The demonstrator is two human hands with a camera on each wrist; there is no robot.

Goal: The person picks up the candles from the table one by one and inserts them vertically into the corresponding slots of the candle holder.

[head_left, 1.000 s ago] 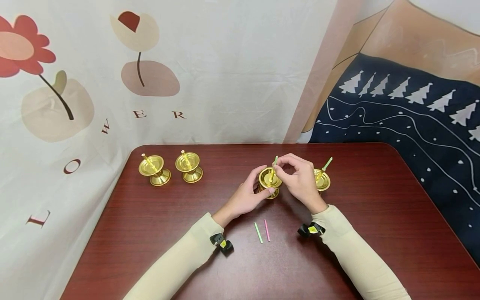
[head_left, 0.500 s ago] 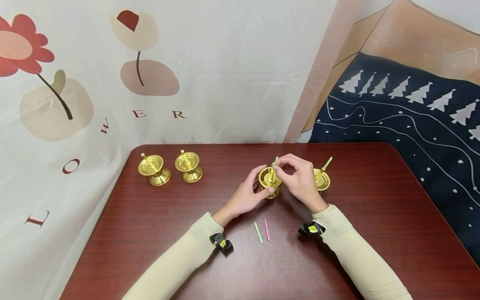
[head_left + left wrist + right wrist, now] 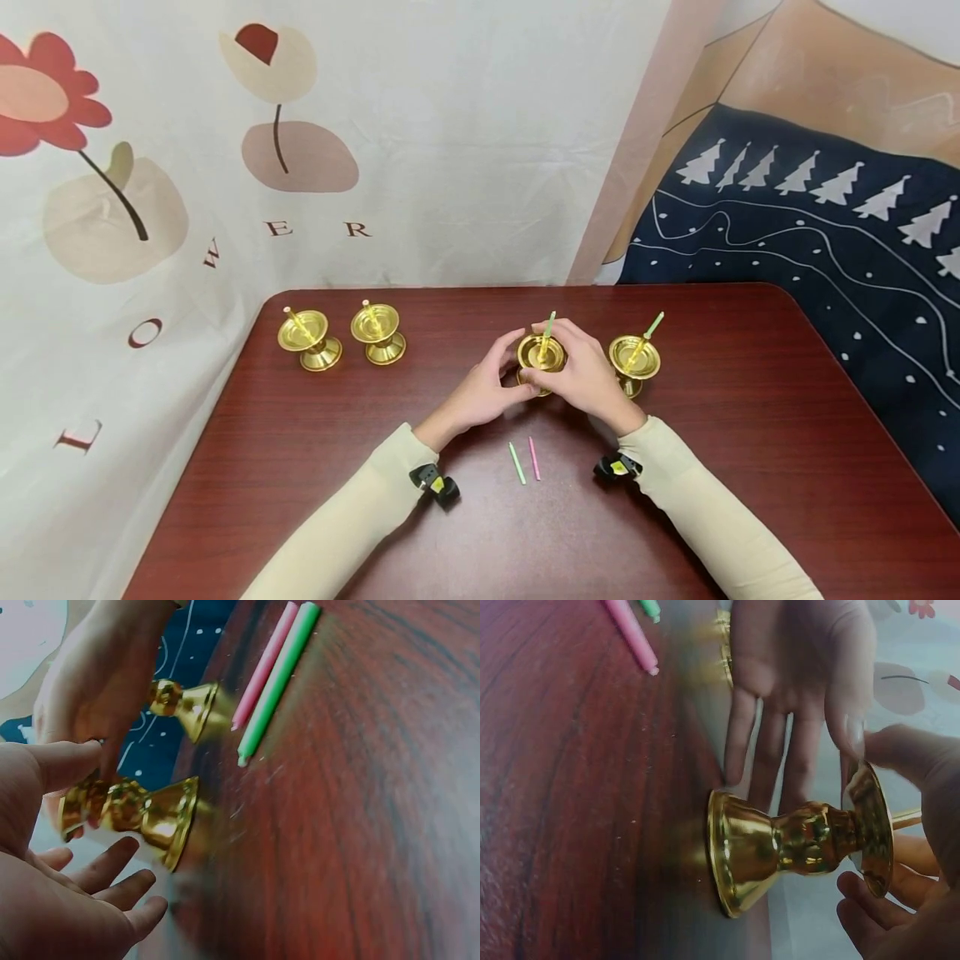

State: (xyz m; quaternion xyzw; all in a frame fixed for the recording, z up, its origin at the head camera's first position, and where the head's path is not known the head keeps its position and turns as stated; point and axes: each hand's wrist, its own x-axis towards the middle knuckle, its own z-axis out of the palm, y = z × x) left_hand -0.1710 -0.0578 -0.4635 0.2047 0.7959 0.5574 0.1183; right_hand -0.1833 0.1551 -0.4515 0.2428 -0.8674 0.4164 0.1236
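Observation:
A brass candle holder (image 3: 531, 360) stands on the table with a green candle (image 3: 550, 325) upright in its middle. My right hand (image 3: 587, 377) grips the rim of its dish from the right, thumb at the near side and fingers at the far side. At the left of the same holder is my left hand (image 3: 480, 393); its fingers are spread and fairly straight in the left wrist view, its thumb close to the rim. Whether that thumb touches the rim I cannot tell. Just right of my right hand stands another brass candle holder (image 3: 624, 354) with a green candle (image 3: 654, 325).
Two more brass candle holders (image 3: 320, 358) (image 3: 386, 350) with pale-tipped candles stand at the table's back left. A loose green candle (image 3: 517, 463) and a pink candle (image 3: 534, 458) lie in front of my hands. Printed cloth (image 3: 465, 167) hangs behind the table (image 3: 300, 450).
My right hand has let go of the green candle and moved down to the holder's rim. My left hand has shifted slightly left and its fingers have loosened from the holder.

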